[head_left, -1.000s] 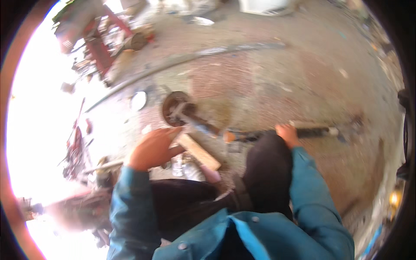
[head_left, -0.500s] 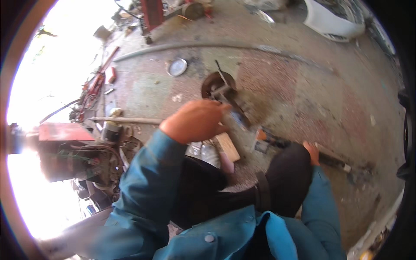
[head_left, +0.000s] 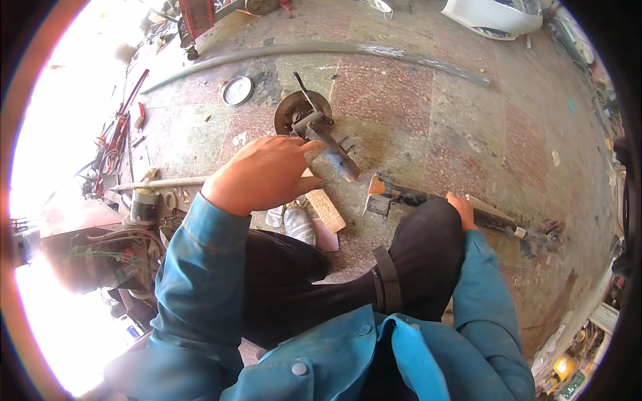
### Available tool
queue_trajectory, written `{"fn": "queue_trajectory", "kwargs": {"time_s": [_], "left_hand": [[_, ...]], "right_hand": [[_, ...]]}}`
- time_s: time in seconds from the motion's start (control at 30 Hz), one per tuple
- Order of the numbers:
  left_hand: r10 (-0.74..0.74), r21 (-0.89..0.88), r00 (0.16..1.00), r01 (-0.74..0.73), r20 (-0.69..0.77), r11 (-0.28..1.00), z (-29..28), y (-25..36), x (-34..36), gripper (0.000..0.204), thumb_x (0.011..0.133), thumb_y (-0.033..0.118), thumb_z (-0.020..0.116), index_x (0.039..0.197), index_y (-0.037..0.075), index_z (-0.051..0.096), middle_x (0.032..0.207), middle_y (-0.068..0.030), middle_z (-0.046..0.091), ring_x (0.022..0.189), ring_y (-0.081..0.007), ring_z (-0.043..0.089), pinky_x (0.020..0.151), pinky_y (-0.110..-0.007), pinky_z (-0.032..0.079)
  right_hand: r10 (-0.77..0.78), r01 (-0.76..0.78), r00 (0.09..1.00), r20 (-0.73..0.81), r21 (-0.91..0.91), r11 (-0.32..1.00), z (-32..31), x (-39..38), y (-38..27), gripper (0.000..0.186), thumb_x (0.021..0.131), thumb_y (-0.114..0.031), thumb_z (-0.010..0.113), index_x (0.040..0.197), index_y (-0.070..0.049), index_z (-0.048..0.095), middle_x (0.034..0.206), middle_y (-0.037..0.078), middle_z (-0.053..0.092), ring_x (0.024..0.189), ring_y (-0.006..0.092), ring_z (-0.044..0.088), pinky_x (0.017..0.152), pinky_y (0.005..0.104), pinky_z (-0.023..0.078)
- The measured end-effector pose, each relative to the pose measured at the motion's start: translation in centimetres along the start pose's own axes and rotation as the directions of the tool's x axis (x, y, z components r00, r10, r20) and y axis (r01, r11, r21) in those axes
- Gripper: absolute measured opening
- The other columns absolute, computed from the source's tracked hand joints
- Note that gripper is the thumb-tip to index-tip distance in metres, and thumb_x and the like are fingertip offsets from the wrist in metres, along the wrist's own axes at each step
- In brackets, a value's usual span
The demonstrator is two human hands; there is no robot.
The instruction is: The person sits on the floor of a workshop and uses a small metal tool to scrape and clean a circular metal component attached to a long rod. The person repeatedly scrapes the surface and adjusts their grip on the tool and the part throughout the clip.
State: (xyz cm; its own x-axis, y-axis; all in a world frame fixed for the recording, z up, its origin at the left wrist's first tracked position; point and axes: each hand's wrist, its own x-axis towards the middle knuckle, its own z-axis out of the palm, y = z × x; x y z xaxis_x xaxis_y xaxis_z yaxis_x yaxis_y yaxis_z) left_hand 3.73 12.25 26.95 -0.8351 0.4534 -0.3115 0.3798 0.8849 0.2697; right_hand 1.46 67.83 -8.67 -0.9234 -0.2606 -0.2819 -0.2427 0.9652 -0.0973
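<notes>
My left hand (head_left: 264,170) is held over the floor with the thumb apart from the curved fingers and nothing seen between them. Its fingertips are close to a car strut (head_left: 324,147) attached to a rusty brake disc (head_left: 284,115); whether they touch is unclear. A thin rod sticks up from this assembly. My right hand (head_left: 463,210) is beside my bent right knee, next to a long dark metal bar (head_left: 495,222) with a boxy bracket at its near-left end. The knee hides part of the bar and of the fingers, so I cannot tell if they grip it.
A wooden block (head_left: 326,210) and a pink piece (head_left: 326,235) lie by my grey shoe (head_left: 299,225). Farther off are a round lid (head_left: 237,91), a long grey pipe (head_left: 301,47) and a white car bumper (head_left: 491,23). A red-topped machine (head_left: 77,219) stands left, near a wooden pole (head_left: 164,182).
The whole view has shifted, so the floor items appear farther left and higher. My left hand stays near the strut. My right hand stays beside the knee.
</notes>
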Motion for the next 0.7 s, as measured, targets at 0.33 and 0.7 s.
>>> {"fn": "queue_trajectory", "kwargs": {"time_s": [0.33, 0.7], "left_hand": [[0.016, 0.009, 1.0, -0.016, 0.011, 1.0, -0.5, 0.2, 0.3, 0.068, 0.107, 0.039, 0.076, 0.161, 0.002, 0.058, 0.126, -0.0274, 0.078, 0.123, -0.0443, 0.073, 0.107, -0.054, 0.056], [0.034, 0.012, 0.999, -0.034, -0.022, 0.999, -0.1, -0.1, 0.4, 0.068, 0.107, 0.04, 0.076, 0.161, 0.003, 0.058, 0.124, -0.0272, 0.078, 0.122, -0.0447, 0.073, 0.107, -0.054, 0.056]], "right_hand": [[0.005, -0.005, 1.0, 0.018, -0.013, 1.0, 0.2, 0.0, 0.3, 0.031, 0.104, -0.042, 0.066, 0.109, -0.011, 0.064, 0.113, 0.015, 0.077, 0.116, 0.0422, 0.071, 0.096, 0.0635, 0.052], [-0.001, 0.0, 1.0, 0.018, 0.015, 1.0, 0.4, 0.0, 0.6, 0.035, 0.105, -0.044, 0.068, 0.108, -0.01, 0.063, 0.11, 0.016, 0.075, 0.116, 0.0442, 0.07, 0.095, 0.0664, 0.05]]}}
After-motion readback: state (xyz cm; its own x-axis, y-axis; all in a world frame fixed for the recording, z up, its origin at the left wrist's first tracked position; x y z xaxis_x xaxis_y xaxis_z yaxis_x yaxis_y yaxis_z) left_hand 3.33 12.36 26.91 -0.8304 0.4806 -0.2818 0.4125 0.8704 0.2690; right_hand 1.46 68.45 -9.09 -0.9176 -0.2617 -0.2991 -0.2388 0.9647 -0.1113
